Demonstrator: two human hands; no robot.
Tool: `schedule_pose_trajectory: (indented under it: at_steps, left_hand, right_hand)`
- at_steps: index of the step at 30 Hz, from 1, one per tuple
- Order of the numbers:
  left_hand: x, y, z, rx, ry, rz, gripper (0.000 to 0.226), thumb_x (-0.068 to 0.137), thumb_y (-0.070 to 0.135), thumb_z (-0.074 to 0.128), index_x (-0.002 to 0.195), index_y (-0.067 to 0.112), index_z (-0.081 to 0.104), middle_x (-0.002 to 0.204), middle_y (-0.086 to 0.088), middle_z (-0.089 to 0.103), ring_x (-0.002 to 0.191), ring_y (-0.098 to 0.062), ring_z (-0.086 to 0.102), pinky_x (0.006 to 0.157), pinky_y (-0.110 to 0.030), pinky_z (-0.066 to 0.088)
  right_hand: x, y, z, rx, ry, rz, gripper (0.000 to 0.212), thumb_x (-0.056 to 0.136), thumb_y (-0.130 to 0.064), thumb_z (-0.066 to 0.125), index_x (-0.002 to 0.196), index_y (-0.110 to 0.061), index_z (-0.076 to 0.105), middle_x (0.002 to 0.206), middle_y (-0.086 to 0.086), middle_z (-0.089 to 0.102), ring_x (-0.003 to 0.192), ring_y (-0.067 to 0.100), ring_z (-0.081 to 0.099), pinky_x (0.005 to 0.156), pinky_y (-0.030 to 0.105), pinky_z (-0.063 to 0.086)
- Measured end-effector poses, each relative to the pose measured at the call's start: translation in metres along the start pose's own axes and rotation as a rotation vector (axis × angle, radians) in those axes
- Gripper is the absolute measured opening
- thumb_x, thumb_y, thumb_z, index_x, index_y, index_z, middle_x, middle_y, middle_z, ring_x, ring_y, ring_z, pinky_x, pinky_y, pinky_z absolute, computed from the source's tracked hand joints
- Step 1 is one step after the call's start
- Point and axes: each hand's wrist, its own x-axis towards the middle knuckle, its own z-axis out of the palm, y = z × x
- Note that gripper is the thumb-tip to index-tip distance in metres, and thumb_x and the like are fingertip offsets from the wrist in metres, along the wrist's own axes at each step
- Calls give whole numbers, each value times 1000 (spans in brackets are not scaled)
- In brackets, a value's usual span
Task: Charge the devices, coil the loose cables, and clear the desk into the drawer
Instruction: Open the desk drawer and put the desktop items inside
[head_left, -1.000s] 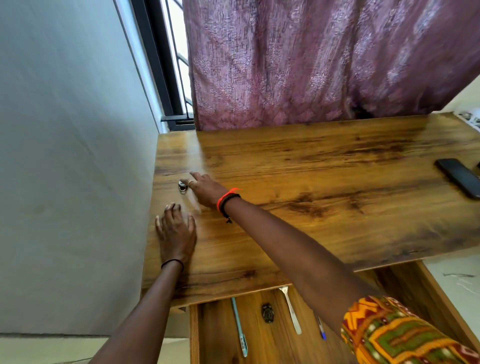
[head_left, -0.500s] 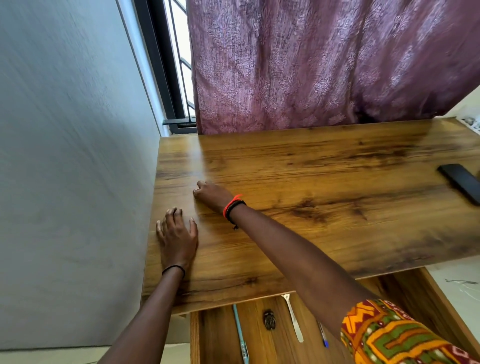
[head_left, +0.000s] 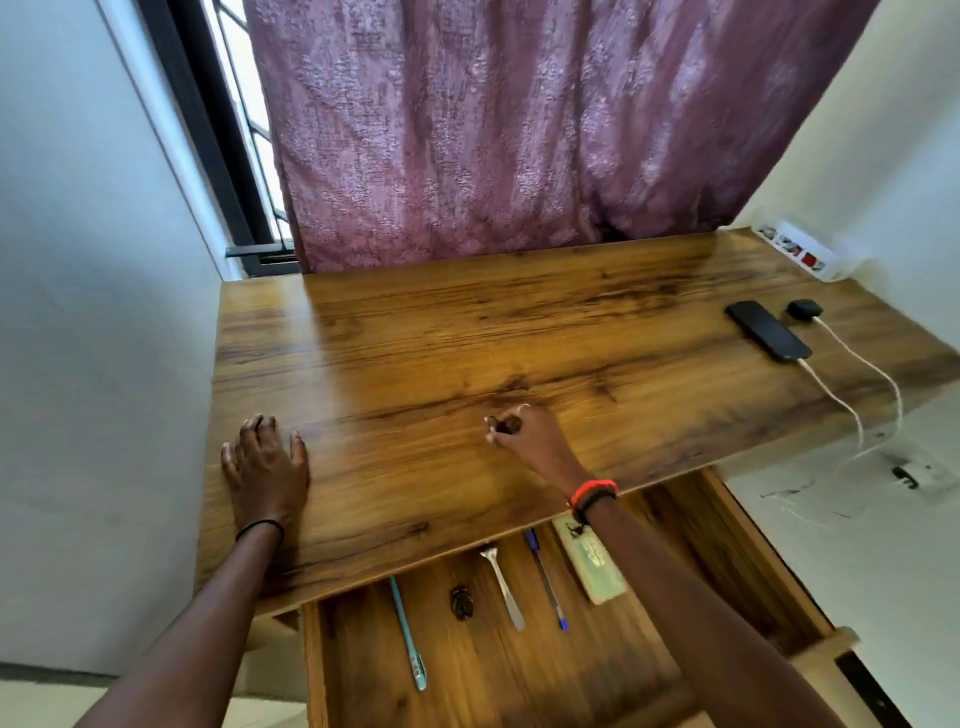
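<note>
My right hand (head_left: 524, 436) hovers over the middle of the wooden desk (head_left: 415, 338), fingers closed around a small dark and silver object (head_left: 497, 425) that I cannot identify. My left hand (head_left: 265, 467) lies flat on the desk's left front corner, fingers spread, holding nothing. A black phone (head_left: 768, 336) lies at the desk's right end with a white cable (head_left: 841, 405) plugged into it. A small black device (head_left: 804, 309) sits beside it, also on a white cable. Below the desk edge the drawer (head_left: 737, 571) stands open.
Inside the drawer lie a teal pen (head_left: 408, 634), a small dark object (head_left: 461, 603), a metal fork (head_left: 502, 587), a blue pen (head_left: 546, 579) and a pale flat box (head_left: 592, 569). A white power strip (head_left: 800, 252) sits at the far right. A maroon curtain (head_left: 519, 130) hangs behind; a wall stands at left.
My right hand closed on the small object at the desk's left and carried it to the right and toward me. The view swung right, showing the phone and cables. My left hand stayed flat.
</note>
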Motion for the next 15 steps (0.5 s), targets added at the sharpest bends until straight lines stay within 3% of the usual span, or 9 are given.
schedule_pose_trajectory:
  at_steps: [4,8,11,15]
  left_hand:
    - [-2,3,-2,12,-24,1,43,93,27,46,131,5,45,139,-16,41,132,-31,36,114,-50,16]
    - [-3,0,-4,26,-50,9,45,96,29,41,134,4,41,142,-17,38,134,-31,32,115,-49,14]
    - [-5,1,-4,35,-50,24,45,96,28,40,135,3,40,144,-17,37,135,-31,32,114,-49,14]
    - [-8,0,-3,54,-65,35,46,97,28,38,136,3,39,145,-17,36,136,-31,30,114,-49,15]
  right_hand:
    - [-36,60,-45,-38,-1,206,35,76,-26,75,99,-1,64,96,10,68,93,23,65,75,29,48]
    - [-68,108,-72,-27,-187,343,21,75,-14,74,84,2,65,81,12,70,72,21,68,67,30,54]
    - [-82,138,-74,-44,-168,447,14,76,-9,72,77,-5,59,65,5,65,52,10,62,56,23,51]
    - [-80,174,-55,-112,-98,538,19,76,-7,70,66,-5,53,71,10,63,60,20,62,58,29,52]
